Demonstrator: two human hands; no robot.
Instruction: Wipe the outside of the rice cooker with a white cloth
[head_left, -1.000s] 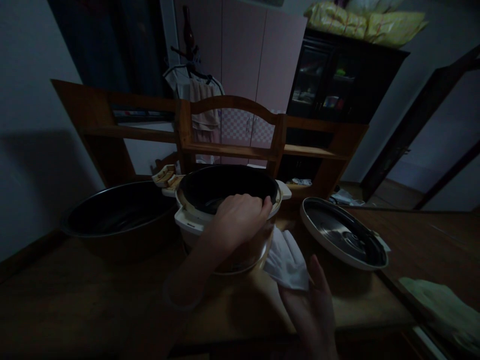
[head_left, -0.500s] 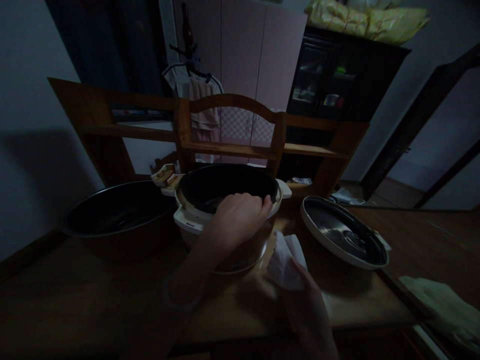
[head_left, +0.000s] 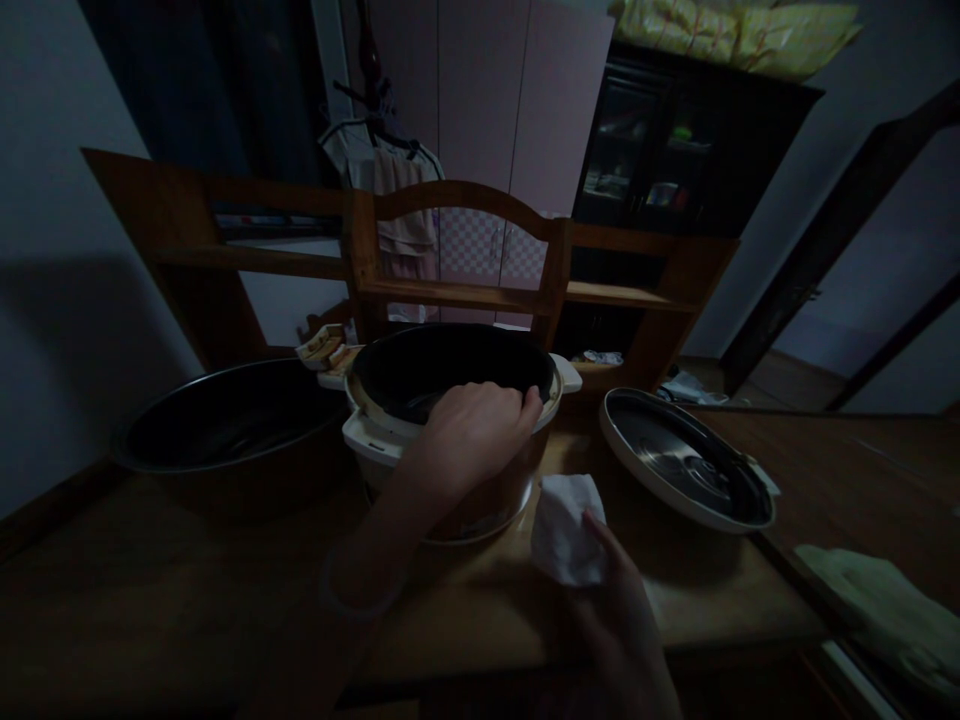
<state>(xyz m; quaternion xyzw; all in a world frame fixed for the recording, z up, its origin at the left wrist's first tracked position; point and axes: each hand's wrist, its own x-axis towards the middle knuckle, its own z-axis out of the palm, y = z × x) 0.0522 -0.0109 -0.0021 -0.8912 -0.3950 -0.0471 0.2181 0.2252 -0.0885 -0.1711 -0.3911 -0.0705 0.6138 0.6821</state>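
Observation:
My left hand (head_left: 480, 425) is closed at the front right rim of the rice cooker (head_left: 386, 440). Its fingers curl down over the dark inner edge, and their tips, along with anything in them, are hidden. Lower and to the right, my right hand (head_left: 619, 580) grips a crumpled white tissue (head_left: 568, 525) between thumb and fingers, in front of the cooker. The cooker has no lid on, and its inside is dark. A black inner pot (head_left: 232, 455) stands to its left. To the right, the detached round lid (head_left: 675, 465) lies with its inner side up.
Everything stands on a wooden desk (head_left: 480, 620) with a wooden shelf frame (head_left: 457, 295) along its back. A small box (head_left: 322, 348) sits behind the cooker's left side. Pale green cloth (head_left: 885, 605) lies at the lower right.
My right hand has shifted slightly, and the tissue now looks more bunched with its top edge lower. My left hand stays at the cooker rim. The view has moved a little.

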